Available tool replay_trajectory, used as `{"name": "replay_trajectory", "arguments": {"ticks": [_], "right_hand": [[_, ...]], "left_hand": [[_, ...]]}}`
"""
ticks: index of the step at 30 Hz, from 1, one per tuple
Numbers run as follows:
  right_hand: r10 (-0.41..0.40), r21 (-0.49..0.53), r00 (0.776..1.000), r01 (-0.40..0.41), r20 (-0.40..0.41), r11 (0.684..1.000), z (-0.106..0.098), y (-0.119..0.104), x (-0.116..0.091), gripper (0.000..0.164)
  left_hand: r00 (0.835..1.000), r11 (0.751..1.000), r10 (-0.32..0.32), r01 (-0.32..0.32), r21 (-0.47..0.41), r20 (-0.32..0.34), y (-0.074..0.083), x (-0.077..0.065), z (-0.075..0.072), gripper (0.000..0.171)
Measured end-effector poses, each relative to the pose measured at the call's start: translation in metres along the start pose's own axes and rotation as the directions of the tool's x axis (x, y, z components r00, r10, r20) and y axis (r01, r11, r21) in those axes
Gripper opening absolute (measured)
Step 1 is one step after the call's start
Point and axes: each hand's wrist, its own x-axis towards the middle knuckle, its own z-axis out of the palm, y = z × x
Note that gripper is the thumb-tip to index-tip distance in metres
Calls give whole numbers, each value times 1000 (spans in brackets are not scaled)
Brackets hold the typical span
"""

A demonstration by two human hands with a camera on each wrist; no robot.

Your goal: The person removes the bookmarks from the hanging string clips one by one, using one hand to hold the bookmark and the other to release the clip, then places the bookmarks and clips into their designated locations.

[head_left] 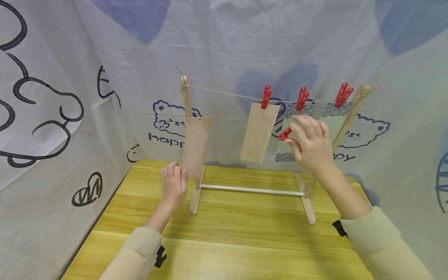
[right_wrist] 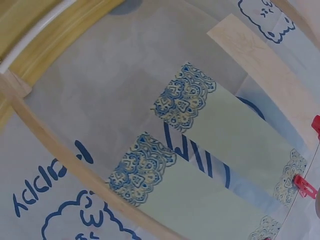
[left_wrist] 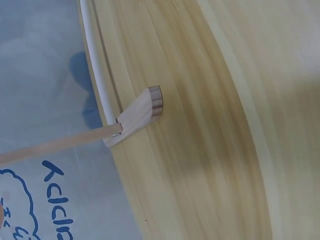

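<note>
1. The left sleeve (head_left: 134,252) is plain cream, with a thick, rounded cuff.
2. The right sleeve (head_left: 381,241) matches it in colour, smooth and loose-looking.
3. A small black fitting (head_left: 160,257) with a yellowish mark shows beside the left cuff.
4. An angular black piece (head_left: 339,228) juts from the right cuff.

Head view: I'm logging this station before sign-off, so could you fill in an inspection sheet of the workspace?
Surface: yellow wood-grain table bearing a wooden stand.
Job's things: string across the stand's top; three hanging cards, each with a red clip; fourth card and fourth clip, both off the string.
Clutter: nothing seen.
Grippers: left hand holds the fourth card near its lower end; right hand pinches the fourth clip.
Cables: nothing seen.
Surroundings: pale printed cloth behind the table.
</note>
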Motion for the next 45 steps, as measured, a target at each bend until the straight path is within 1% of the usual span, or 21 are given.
{"name": "replay_trajectory", "arguments": {"ticks": [8,15,19,24,31,37,41,45], "right_hand": [[14,-10,1000,-14,-17,1000,-2,2,-11,45],[55,0,998,-55,8,998,-7,2,-21,47],[59,1,998,-59,-11,998,-7,3,-27,48],[92,2,996,-92,0,996,-8,5,-36,49],[130,-12,991,-130,30,991,-10,10,-49,50],[147,-24,989,-146,30,989,-11,13,-60,51],[178,-33,983,-177,48,984,-12,15,-68,53],[210,-38,975,-208,65,977,-14,17,-76,54]], "left_hand": [[1000,1000,-11,11,11,-1,-6,-6,-5,40],[1000,1000,-28,28,-10,8,-10,-12,-11,40],[999,999,-37,37,-8,7,-13,-16,-14,40],[999,999,-39,39,-4,-12,-19,-22,-16,41],[998,998,-62,63,16,-33,-24,-29,-22,42],[997,998,-54,56,36,-56,-31,-35,-27,42],[996,996,-74,76,46,-40,-35,-40,-31,43],[995,993,-105,104,61,0,-39,-46,-36,43]]}}
